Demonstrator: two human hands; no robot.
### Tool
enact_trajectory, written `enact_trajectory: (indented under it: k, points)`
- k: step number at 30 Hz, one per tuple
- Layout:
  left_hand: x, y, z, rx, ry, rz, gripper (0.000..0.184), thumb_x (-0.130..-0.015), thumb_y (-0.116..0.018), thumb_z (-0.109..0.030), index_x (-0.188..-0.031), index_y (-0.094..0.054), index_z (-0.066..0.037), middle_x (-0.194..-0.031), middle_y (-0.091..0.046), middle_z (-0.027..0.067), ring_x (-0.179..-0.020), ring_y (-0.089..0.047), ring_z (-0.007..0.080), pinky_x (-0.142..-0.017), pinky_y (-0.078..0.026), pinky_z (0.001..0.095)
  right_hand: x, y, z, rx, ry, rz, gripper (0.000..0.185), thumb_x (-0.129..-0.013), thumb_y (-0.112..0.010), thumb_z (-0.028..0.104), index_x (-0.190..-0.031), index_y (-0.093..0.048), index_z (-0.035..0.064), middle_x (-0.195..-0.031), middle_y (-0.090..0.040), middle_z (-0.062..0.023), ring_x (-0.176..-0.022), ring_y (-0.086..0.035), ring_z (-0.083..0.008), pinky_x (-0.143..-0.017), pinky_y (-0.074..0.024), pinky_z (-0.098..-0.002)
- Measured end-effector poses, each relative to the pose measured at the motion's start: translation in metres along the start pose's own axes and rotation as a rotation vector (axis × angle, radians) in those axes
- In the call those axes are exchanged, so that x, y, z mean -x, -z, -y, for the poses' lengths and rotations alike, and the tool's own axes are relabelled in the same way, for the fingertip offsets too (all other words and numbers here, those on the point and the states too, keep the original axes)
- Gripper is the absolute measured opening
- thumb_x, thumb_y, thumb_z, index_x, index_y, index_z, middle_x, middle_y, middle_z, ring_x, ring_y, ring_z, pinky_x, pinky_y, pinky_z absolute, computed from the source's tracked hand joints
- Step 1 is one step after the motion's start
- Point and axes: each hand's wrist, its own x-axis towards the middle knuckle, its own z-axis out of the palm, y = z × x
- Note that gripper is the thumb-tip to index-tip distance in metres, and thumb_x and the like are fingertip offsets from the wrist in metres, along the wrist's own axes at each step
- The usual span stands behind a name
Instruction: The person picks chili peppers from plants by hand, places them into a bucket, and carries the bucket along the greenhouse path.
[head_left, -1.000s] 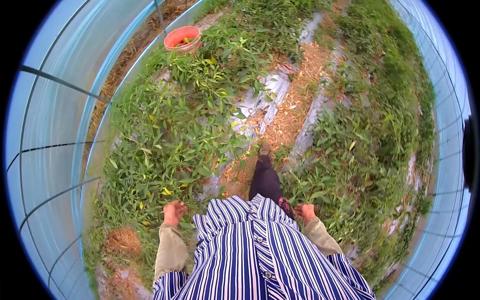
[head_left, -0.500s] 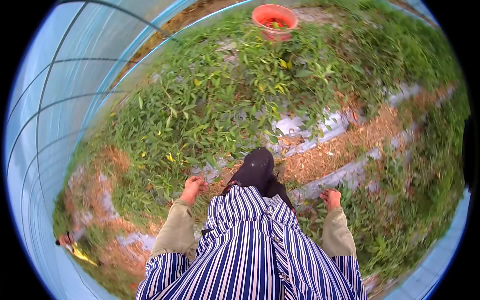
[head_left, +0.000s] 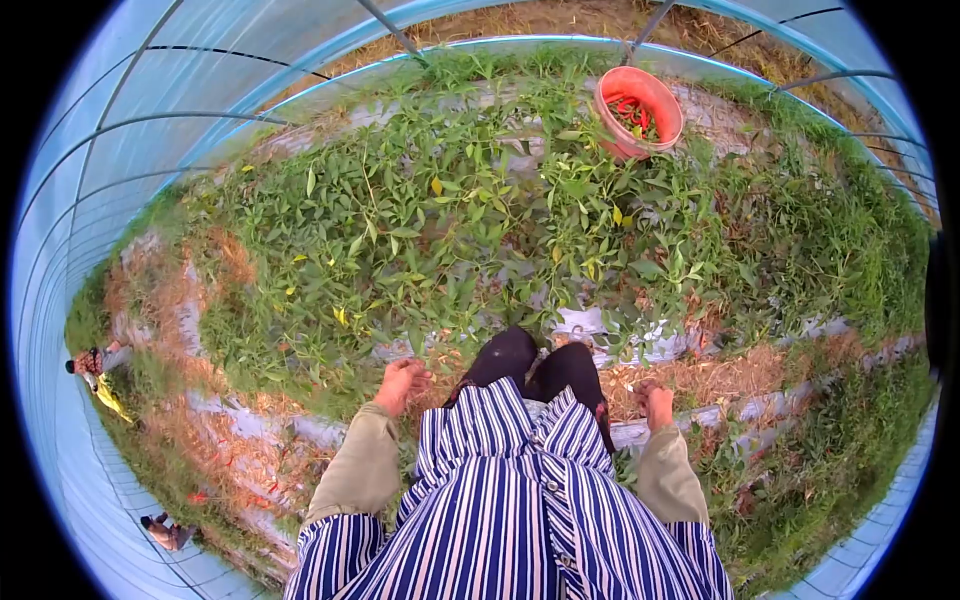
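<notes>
My left hand (head_left: 402, 386) is held out beside my left knee, fingers apart and slightly bent, with nothing in it. On the other side of my knees, my right hand (head_left: 655, 404) hovers over the straw path (head_left: 710, 382), its fingers curled; whether they hold anything is too small to tell. Leafy green plants (head_left: 430, 230) spread in front of both hands, touching neither. Beyond them stands a red bucket (head_left: 660, 100) with red peppers (head_left: 632, 112) and some green bits inside, out of reach of both hands.
Blue plastic sheeting on metal hoops (head_left: 390, 25) curves around the plot. Grey mulch film (head_left: 580, 322) shows between the plants. Two other people are far off at the left, one upper (head_left: 97, 360) and one lower (head_left: 170, 534). A yellow thing (head_left: 112, 400) lies near the upper one.
My view has turned left, so the bucket has shifted right and looks nearer. Both my knees now show side by side. A second distant person has come into view at the lower left.
</notes>
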Motion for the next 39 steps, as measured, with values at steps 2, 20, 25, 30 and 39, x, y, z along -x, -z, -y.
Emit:
enact_trajectory:
  k: [2,20,25,30,39]
  points:
    - [0.011,-0.008,-0.029,-0.026,-0.109,-0.014,0.017,-0.086,-0.055,-0.009,-0.102,-0.053,-0.003,-0.085,-0.065,0.0110,-0.067,-0.065,0.0221,-0.054,-0.053,0.0321,-0.018,0.000,0.026,-0.051,0.006,0.022,0.026,-0.076,-0.046,0.002,-0.100,-0.055,-0.0031,-0.077,-0.061,-0.0112,-0.061,-0.062,-0.0185,-0.043,-0.0406,-0.0264]
    - [0.079,-0.113,0.018,0.144,0.207,-0.283,0.012,-0.085,-0.049,-0.005,-0.096,-0.053,-0.002,-0.082,-0.065,0.0109,-0.064,-0.063,0.0184,-0.047,-0.043,0.0253,-0.179,-0.113,0.351,0.055,0.021,0.332,0.025,-0.085,-0.048,0.008,-0.108,-0.054,-0.0020,-0.094,-0.065,-0.0119,-0.078,-0.065,-0.0205,-0.067,-0.0492,-0.0299]
    - [0.086,-0.150,0.034,0.157,0.268,-0.346,0.009,-0.087,-0.052,-0.008,-0.094,-0.053,-0.002,-0.083,-0.065,0.0125,-0.060,-0.064,0.0195,-0.047,-0.044,0.0246,-0.285,-0.129,0.409,-0.350,-0.040,0.285,0.032,-0.091,-0.043,0.017,-0.116,-0.051,-0.0005,-0.110,-0.060,-0.0115,-0.096,-0.061,-0.0223,-0.083,-0.0437,-0.0318]
    - [0.092,-0.168,0.025,0.181,0.323,-0.380,0.009,-0.088,-0.055,-0.012,-0.092,-0.054,-0.004,-0.081,-0.066,0.0123,-0.061,-0.065,0.0199,-0.047,-0.045,0.0241,-0.349,-0.159,0.462,-0.512,0.008,0.271,0.031,-0.092,-0.042,0.019,-0.114,-0.051,0.0000,-0.111,-0.060,-0.0117,-0.097,-0.061,-0.0226,-0.084,-0.0423,-0.0301]
    - [0.092,-0.144,0.072,0.061,0.279,-0.275,0.046,-0.094,-0.048,-0.025,-0.131,-0.034,-0.002,-0.125,-0.050,0.0191,-0.105,-0.056,0.0324,-0.084,-0.050,0.0451,-0.501,-0.177,0.476,0.511,0.744,-0.345,0.015,-0.074,-0.062,0.013,-0.083,-0.054,0.0040,-0.066,-0.059,-0.0126,-0.056,-0.057,-0.0292,-0.048,-0.0416,-0.0414]
